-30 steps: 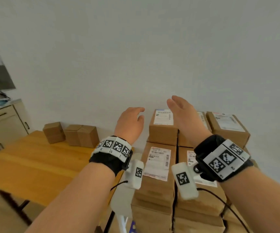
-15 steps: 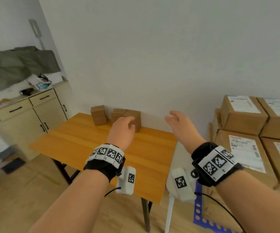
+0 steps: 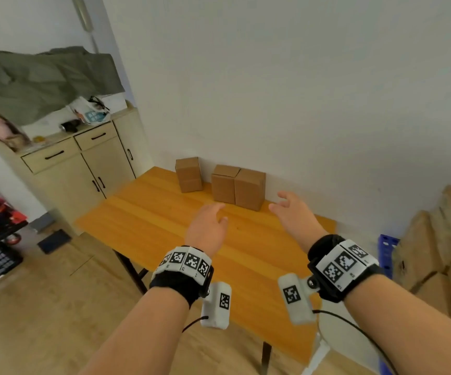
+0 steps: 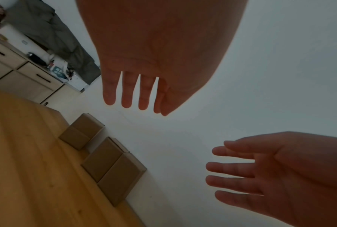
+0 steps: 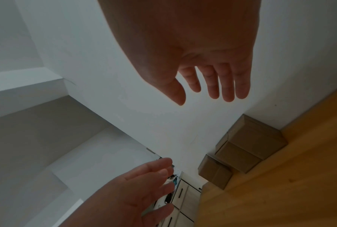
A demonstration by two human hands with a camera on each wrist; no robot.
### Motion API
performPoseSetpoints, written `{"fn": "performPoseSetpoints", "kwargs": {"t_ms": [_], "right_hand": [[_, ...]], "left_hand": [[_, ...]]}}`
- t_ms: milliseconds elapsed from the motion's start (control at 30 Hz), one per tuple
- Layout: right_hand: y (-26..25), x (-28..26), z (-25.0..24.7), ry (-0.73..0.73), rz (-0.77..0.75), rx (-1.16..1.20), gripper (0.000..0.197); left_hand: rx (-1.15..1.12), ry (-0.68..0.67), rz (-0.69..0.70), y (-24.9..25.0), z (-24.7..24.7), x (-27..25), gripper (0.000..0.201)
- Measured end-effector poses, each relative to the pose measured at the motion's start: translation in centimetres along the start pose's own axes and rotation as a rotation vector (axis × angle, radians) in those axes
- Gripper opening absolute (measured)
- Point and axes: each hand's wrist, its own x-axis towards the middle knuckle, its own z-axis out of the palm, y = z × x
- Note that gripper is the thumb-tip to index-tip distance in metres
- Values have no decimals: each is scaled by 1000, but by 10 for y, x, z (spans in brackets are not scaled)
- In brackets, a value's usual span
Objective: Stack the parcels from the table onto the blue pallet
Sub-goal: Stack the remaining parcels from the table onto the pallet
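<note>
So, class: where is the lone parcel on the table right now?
In the head view, the lone parcel stands upright at the table's far edge against the wall, left of the touching pair.

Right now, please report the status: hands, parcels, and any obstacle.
Left hand and right hand open, empty, above the table. Three parcels stand untouched by the wall. Nothing between hands and parcels.
</note>
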Motion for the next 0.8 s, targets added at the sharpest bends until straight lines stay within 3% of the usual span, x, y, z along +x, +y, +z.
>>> {"fn": "performPoseSetpoints", "kwargs": {"t_ms": [267, 533, 633, 800], "right_hand": [[5, 109, 43, -66, 112, 48, 54], [22, 175, 59, -127, 190, -4, 59], [25, 201, 61, -149, 204, -27, 65], [27, 244, 66, -66, 288, -20, 68]], "left_hand": [[-1, -50, -78, -27, 7, 86, 41], [-28, -123, -128, -50, 34, 170, 41], [-25, -166, -98, -57, 51, 207, 42], [-1, -253, -2, -70, 71, 270, 45]]}}
